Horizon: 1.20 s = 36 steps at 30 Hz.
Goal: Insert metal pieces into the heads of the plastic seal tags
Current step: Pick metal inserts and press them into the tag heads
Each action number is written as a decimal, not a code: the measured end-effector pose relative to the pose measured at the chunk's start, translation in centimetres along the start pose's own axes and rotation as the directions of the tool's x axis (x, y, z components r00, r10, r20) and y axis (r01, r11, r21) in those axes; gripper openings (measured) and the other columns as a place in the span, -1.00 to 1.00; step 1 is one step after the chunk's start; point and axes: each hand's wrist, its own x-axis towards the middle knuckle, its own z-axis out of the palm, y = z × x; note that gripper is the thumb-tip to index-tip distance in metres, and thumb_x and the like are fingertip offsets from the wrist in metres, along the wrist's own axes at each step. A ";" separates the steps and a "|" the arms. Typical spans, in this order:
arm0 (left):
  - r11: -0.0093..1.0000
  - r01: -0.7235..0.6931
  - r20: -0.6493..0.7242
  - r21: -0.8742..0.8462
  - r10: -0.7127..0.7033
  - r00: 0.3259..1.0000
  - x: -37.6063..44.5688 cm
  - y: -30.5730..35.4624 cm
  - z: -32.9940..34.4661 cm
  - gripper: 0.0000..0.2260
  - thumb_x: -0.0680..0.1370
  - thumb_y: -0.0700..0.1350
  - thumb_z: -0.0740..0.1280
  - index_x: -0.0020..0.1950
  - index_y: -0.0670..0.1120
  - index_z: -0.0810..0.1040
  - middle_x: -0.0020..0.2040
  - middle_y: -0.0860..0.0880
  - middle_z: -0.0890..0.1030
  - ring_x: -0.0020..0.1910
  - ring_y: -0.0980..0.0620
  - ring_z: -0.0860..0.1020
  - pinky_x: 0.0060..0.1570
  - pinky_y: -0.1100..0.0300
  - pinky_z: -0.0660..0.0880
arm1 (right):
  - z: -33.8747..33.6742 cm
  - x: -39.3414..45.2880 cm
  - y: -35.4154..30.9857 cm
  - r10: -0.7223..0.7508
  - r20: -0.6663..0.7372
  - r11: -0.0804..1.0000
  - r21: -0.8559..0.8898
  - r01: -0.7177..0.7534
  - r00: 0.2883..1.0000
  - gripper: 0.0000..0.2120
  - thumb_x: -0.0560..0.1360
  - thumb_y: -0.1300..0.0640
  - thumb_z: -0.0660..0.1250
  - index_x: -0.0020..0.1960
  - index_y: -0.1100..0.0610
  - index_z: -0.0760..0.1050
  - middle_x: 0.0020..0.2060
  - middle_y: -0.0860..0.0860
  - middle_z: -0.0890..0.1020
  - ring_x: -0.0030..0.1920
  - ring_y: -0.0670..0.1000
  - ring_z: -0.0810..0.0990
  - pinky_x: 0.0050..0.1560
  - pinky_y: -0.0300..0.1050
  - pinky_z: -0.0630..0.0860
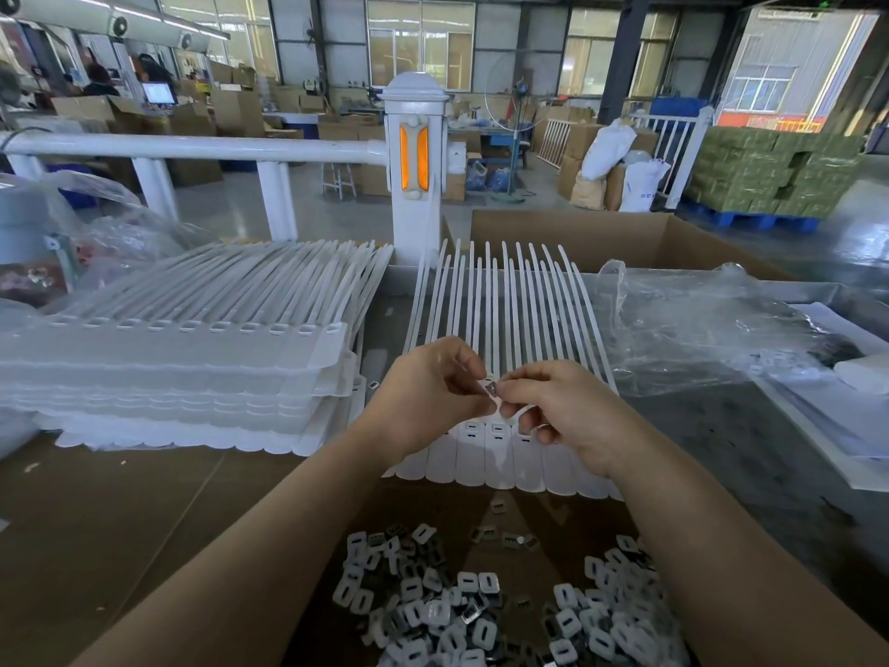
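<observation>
At the centre of the frame my left hand [428,392] and right hand [553,406] both pinch one small metal piece [491,388] at its edges, just above the sheet of seal tags [495,450]. It looks light, stiff and easily fumbled, a dark, shiny little plate. The tags are white, bendy plastic strips, slotted heads toward me.
</observation>
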 end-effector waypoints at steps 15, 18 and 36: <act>0.925 -0.114 0.266 0.364 0.014 0.964 0.0 -0.9 0.4 -0.82 0.47 0.16 0.42 0.05 0.23 0.55 0.11 0.22 0.49 0.15 0.20 0.41 0.18 0.13 0.34 | -0.6 0.4 0.5 -0.005 -0.151 0.955 -0.293 -0.040 0.988 -0.90 0.53 0.15 0.34 -0.07 0.16 0.61 -0.33 0.02 0.56 -0.38 -0.06 0.46 -0.35 -0.19 0.38; 0.867 -0.133 0.274 0.481 -0.004 0.962 0.0 -1.1 0.3 -0.78 0.50 0.22 0.36 0.12 0.27 0.50 0.23 0.18 0.41 0.27 0.10 0.32 0.36 -0.02 0.23 | -0.6 0.5 0.7 -0.017 -0.174 0.928 -0.369 -0.049 0.985 -0.78 0.51 0.19 0.34 0.00 0.35 0.61 -0.45 -0.04 0.54 -0.46 -0.08 0.42 -0.52 -0.32 0.36; 0.886 -0.098 0.241 0.452 -0.016 0.970 0.1 -1.7 -0.2 -0.81 0.49 0.19 0.39 0.08 0.28 0.50 0.16 0.21 0.36 0.19 0.11 0.29 0.34 -0.07 0.24 | 0.1 0.3 0.4 -0.023 -0.092 0.830 -0.557 -0.033 0.995 -0.84 0.49 0.10 0.44 -0.26 -0.04 0.61 -0.22 -0.15 0.62 -0.12 -0.08 0.61 -0.14 -0.16 0.51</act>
